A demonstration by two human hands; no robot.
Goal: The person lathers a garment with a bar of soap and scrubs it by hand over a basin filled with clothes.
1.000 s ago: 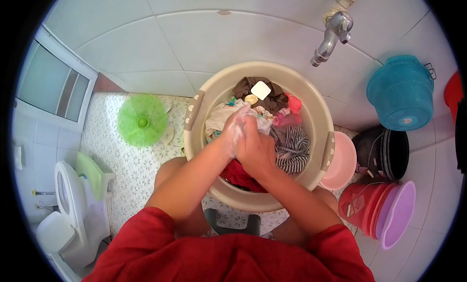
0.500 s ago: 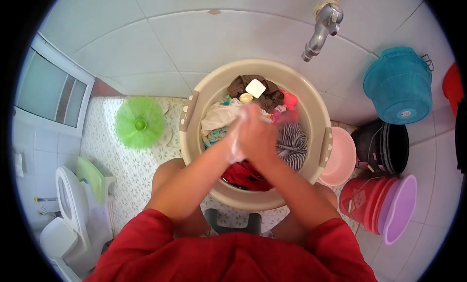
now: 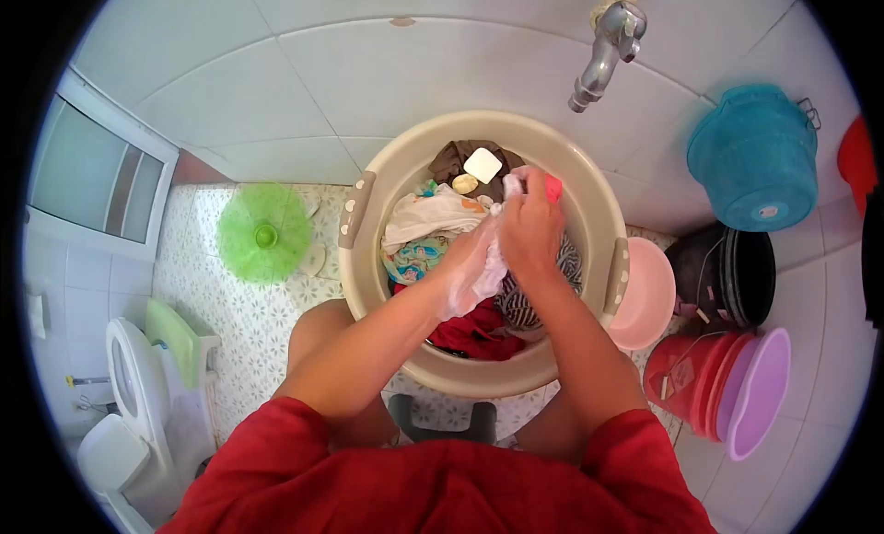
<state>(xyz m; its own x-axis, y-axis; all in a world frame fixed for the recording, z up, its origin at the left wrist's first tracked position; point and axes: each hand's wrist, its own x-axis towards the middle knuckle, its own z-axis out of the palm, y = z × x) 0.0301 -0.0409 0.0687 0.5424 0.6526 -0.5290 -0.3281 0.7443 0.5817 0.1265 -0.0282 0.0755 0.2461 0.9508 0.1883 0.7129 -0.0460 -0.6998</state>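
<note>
Both hands are over a large beige tub (image 3: 599,193) of clothes. My left hand (image 3: 474,262), covered in white suds, is closed on a soapy white cloth. My right hand (image 3: 534,226) grips the upper part of that soapy cloth (image 3: 506,198), close beside the left. Around them in the tub lie a white garment (image 3: 433,212), a patterned blue cloth (image 3: 419,256), a red cloth (image 3: 474,333), a striped cloth (image 3: 569,262) and a dark brown cloth (image 3: 451,156). A white square piece (image 3: 482,165) and a yellowish lump (image 3: 465,183) rest on the brown cloth.
A metal tap (image 3: 608,55) juts from the wall. On the right are a teal bucket (image 3: 755,161), a black bucket (image 3: 737,276), a pink basin (image 3: 645,295), red buckets (image 3: 681,377) and a purple basin (image 3: 760,396). A green mesh object (image 3: 264,232) and a toilet (image 3: 138,377) are left.
My right hand has moved right and slightly up, from on top of my left hand. The soapy cloth now shows stretched between them. The view has shifted slightly.
</note>
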